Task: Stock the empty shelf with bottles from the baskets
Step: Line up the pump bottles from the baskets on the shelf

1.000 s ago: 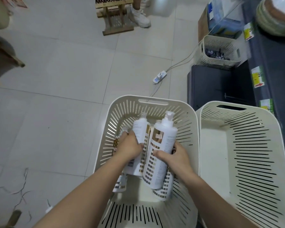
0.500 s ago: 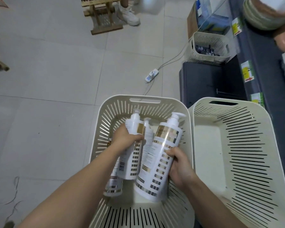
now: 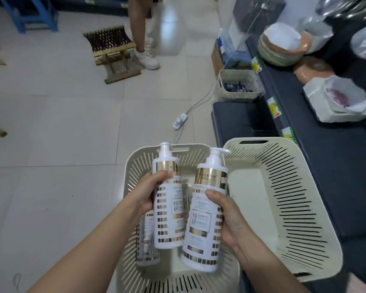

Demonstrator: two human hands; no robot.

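Over the slotted basket (image 3: 131,166), the left bottle (image 3: 169,208) is wrapped in the grip of the left hand (image 3: 148,193) and the right bottle (image 3: 205,225) is clamped in the grip of the right hand (image 3: 226,216), both upright-ish. A third bottle (image 3: 146,240) is seen inside it.

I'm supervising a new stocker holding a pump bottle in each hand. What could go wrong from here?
The right hand grips its tilted bottle one-handed around the middle; it might slip and drop into the basket below. A corded power strip lies on the floor just beyond the basket, a likely trip hazard while the left hand holds a second bottle.
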